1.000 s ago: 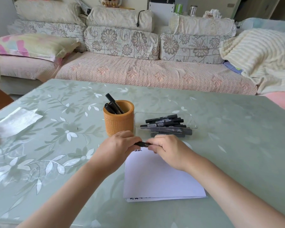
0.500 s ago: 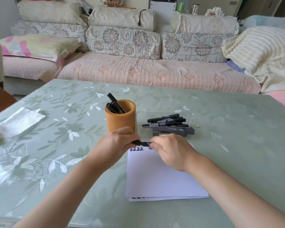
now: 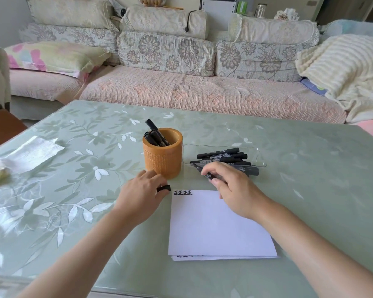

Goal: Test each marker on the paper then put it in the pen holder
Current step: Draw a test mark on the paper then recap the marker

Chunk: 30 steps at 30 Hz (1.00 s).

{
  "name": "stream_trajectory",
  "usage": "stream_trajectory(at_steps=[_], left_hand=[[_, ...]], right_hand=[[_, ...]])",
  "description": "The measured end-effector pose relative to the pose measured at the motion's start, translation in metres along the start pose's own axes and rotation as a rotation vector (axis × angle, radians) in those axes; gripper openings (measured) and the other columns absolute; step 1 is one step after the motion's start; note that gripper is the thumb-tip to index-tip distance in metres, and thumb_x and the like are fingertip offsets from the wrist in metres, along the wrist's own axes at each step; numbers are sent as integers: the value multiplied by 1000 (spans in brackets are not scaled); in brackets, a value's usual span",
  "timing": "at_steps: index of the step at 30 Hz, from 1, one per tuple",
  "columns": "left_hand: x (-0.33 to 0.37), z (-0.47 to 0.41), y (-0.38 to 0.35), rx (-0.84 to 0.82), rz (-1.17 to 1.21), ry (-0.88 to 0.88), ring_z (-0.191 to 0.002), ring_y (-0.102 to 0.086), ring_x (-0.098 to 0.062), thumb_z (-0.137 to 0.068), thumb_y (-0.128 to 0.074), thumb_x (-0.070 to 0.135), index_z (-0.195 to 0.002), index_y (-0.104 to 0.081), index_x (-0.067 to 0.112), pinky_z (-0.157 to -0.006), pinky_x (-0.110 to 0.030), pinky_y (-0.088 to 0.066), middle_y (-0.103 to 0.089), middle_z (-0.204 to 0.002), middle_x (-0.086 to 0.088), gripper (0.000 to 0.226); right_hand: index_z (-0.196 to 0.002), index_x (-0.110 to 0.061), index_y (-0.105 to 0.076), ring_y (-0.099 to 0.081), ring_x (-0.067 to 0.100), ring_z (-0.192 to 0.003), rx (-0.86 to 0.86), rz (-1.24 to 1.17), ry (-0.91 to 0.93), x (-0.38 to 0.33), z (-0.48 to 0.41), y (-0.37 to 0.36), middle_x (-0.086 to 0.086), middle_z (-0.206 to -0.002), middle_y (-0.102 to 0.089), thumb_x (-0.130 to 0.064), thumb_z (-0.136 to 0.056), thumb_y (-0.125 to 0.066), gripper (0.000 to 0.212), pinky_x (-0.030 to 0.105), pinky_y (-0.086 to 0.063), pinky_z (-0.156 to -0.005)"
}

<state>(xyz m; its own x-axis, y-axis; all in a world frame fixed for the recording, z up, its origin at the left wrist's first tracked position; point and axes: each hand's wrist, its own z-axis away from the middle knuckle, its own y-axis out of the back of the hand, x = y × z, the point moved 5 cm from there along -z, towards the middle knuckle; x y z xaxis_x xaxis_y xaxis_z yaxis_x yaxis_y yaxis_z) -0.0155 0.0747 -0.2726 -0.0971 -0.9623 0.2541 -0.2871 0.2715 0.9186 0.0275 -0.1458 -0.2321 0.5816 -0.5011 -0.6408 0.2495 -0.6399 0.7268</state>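
Note:
My right hand point(image 3: 230, 188) grips an uncapped black marker point(image 3: 201, 170), tip pointing up-left, just above the top edge of the white paper point(image 3: 218, 224). My left hand point(image 3: 141, 191) pinches the marker's black cap point(image 3: 163, 188) left of the paper. Black marks point(image 3: 183, 192) sit at the paper's top-left corner. The orange pen holder point(image 3: 163, 157) stands behind my left hand with three black markers point(image 3: 155, 134) in it. Several more black markers point(image 3: 222, 157) lie in a clear tray point(image 3: 260, 157) to its right.
A white tissue point(image 3: 33, 153) lies at the table's left side. The table point(image 3: 310, 179) has a green floral glass top. More sheets point(image 3: 224, 258) show under the paper. A sofa point(image 3: 192, 91) with cushions and a blanket runs behind the far edge.
My hands pulled apart: the cap came off into my left hand and my right hand lifted the bare marker up and to the right.

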Motion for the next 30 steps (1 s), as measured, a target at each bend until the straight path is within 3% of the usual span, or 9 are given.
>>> stream_trajectory(at_steps=[3,6,8,12,14,19,22,25,30], left_hand=[[2,1,-1,32,-16,9,-102,-50,-15,-90,-53,46,-105,-61,30,-67,-28,-36,-56,-103,13,23],[14,5,6,113,109,-100,-95,-52,-15,-90,-50,42,-103,-62,25,-72,-30,-46,-55,-99,10,25],[28,12,7,95,211,-222,-92,-53,-13,-91,-51,38,-103,-65,25,-75,-28,-47,-54,-98,9,23],[47,29,2,-6,250,-356,-97,-53,-11,-89,-57,42,-107,-68,29,-79,-23,-44,-57,-105,11,26],[48,34,-1,-48,248,-377,-96,-53,-10,-85,-60,45,-106,-69,29,-81,-19,-40,-58,-106,12,28],[47,41,-5,-109,244,-374,-95,-50,-9,-82,-61,53,-106,-68,29,-84,-18,-38,-55,-105,13,35],[48,42,-6,-121,235,-363,-96,-47,-8,-81,-61,55,-109,-66,28,-86,-16,-33,-54,-107,13,39],[48,43,-6,-119,225,-357,-98,-46,-7,-82,-60,55,-113,-66,28,-86,-13,-29,-54,-109,12,42],[47,42,-7,-111,211,-342,-101,-46,-8,-83,-57,60,-110,-66,31,-85,-15,-31,-53,-109,14,40]], right_hand=[[-98,-29,-69,-64,17,-67,0,-84,-16,3,1,0,-6,-96,-55,2,-96,-41,41,18,-46,-64],[-107,-30,-71,-63,20,-74,-20,-204,-30,4,0,-2,3,-100,-57,16,-86,-32,65,27,-54,-65],[-114,-32,-67,-58,14,-78,-22,-153,-8,3,-2,-3,4,-101,-57,19,-79,-35,69,23,-51,-73],[-101,-29,-64,-48,10,-70,14,-87,59,-4,0,-4,-2,-88,-57,-12,-82,-71,26,20,-39,-66],[-88,-25,-62,-51,13,-67,55,-179,13,-3,1,-7,-7,-77,-57,-29,-84,-68,8,27,-42,-64],[-102,-17,-60,-58,23,-54,69,-565,-206,8,0,-24,16,-79,-61,-19,-82,-60,21,31,-43,-46],[-89,-11,-60,-56,18,-47,85,-570,-291,17,-2,-35,20,-71,-61,-5,-80,-68,13,25,-37,-43],[-76,-13,-56,-50,22,-45,136,-536,-340,26,-5,-43,28,-64,-59,-13,-76,-69,13,27,-35,-44],[-66,-14,-49,-42,14,-40,133,-465,-304,32,-6,-47,-2,-48,-54,-1,-81,-68,28,22,-32,-43]])
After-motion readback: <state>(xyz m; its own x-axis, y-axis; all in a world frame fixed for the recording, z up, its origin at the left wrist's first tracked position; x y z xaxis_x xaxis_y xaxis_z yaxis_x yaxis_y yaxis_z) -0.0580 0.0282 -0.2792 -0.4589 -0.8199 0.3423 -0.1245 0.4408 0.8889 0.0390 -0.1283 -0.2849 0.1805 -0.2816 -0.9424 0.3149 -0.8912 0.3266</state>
